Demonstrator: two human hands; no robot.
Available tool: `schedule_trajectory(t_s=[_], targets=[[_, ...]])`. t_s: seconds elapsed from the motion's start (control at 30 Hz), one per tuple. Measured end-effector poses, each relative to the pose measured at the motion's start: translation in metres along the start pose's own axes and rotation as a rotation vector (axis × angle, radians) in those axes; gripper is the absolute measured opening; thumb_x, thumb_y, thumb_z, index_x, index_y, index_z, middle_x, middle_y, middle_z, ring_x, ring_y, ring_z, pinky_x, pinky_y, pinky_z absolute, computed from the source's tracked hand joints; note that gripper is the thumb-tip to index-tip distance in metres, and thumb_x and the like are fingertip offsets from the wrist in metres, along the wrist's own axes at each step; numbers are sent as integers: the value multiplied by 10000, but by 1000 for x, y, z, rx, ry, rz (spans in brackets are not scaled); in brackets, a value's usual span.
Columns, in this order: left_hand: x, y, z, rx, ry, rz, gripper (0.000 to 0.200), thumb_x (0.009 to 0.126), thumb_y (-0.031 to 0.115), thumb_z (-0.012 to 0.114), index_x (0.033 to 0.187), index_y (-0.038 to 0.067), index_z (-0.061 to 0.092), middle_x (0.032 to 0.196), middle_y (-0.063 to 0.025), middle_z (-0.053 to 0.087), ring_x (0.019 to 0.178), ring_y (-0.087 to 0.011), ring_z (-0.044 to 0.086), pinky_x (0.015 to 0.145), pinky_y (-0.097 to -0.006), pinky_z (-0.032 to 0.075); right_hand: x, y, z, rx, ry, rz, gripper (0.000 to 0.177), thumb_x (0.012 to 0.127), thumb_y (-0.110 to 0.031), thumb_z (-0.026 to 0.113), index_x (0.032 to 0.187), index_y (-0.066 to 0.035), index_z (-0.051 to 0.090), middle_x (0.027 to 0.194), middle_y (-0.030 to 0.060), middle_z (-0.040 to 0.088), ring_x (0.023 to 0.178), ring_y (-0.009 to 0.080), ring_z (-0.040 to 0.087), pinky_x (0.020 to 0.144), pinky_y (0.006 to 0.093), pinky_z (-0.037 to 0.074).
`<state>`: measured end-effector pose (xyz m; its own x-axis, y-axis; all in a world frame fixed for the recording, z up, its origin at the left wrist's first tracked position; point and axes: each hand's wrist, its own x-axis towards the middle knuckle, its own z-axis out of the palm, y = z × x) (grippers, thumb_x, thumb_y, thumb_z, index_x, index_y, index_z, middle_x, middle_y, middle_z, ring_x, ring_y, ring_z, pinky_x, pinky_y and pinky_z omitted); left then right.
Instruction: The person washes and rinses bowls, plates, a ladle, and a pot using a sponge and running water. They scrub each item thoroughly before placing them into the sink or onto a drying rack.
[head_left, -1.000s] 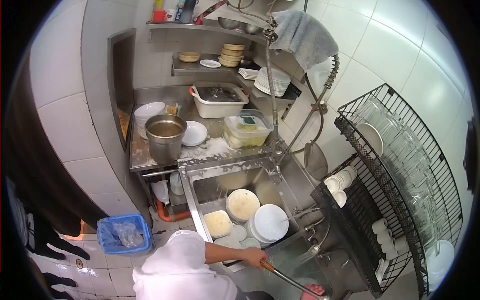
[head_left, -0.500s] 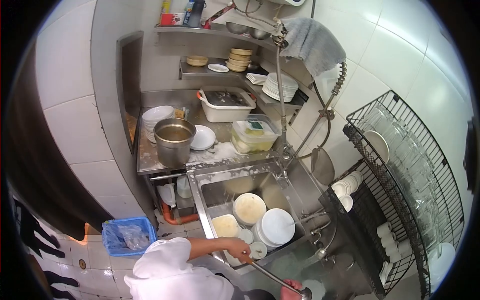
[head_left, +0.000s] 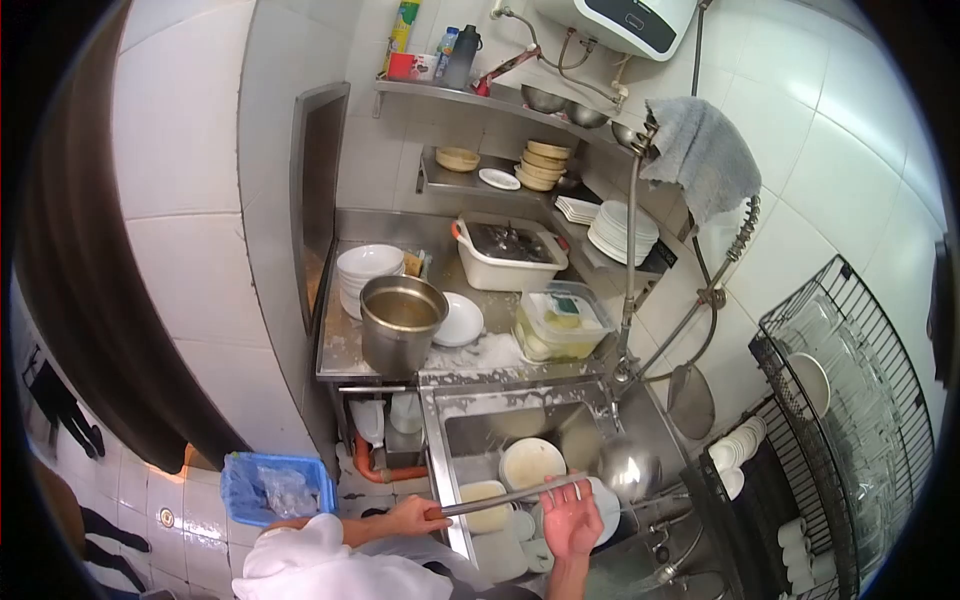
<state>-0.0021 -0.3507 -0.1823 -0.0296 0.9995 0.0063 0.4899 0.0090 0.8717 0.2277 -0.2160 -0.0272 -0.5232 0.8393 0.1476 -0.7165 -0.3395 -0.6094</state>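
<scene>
A long-handled metal ladle [head_left: 628, 468] is held slantwise above the double sink [head_left: 432, 440], its rounded bowl at the right. Wrapped around the end of its handle is my left hand [head_left: 412, 517]. My right hand [head_left: 572, 520] is palm up beside the handle near the bowl, fingers stretched out and apparently touching the shaft. Below, the sink basin holds a round white bowl with cloudy residue [head_left: 532, 464], a square white dish [head_left: 486, 508] and several small dishes. The ladle and my right hand partly cover a white plate stack [head_left: 604, 510].
A large steel pot [head_left: 402, 325] stands on the left counter near stacked white bowls [head_left: 368, 268], a white tub [head_left: 510, 262] and a clear lidded container [head_left: 565, 322]. Water runs from a faucet [head_left: 668, 572]. Right is a black rack [head_left: 840, 400] with glasses; a blue bin [head_left: 278, 488] sits on the floor.
The ladle has risen out of the right basin and swung up over the left one. My right hand has come up from the water and turned palm up. The camera view has shifted.
</scene>
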Motion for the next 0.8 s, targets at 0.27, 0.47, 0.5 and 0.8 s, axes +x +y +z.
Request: schedule_trajectory(t_s=[0.27,0.47,0.5,0.8], targets=[[158,67,-92,-680,267,305,255,946,284,473,838,52,475,585,26,451,476,-81,408,447,-234,357,87,64,-113,-149,228,350,354,891,-277,522,1127,-13,532,945,134,625,883,264,603,779,418,490],[276,161,-214,-1148,37,457,325,987,390,329,859,95,377,601,-12,394,400,-80,368,347,-234,322,110,100,-128,-323,398,378,313,874,-272,527,1060,-24,565,892,103,639,819,241,613,728,397,496],[298,171,-232,-1266,-36,455,361,977,441,328,852,105,374,588,-13,392,387,-81,360,335,-236,315,110,105,-127,-320,430,375,315,872,-276,528,1060,-26,565,882,99,640,813,239,614,731,397,496],[442,304,-340,-1766,-721,338,496,891,628,351,761,151,393,496,28,315,365,-90,277,338,-237,225,121,129,-106,-165,642,309,258,904,-264,486,1028,-54,571,841,76,647,760,220,624,697,395,503]])
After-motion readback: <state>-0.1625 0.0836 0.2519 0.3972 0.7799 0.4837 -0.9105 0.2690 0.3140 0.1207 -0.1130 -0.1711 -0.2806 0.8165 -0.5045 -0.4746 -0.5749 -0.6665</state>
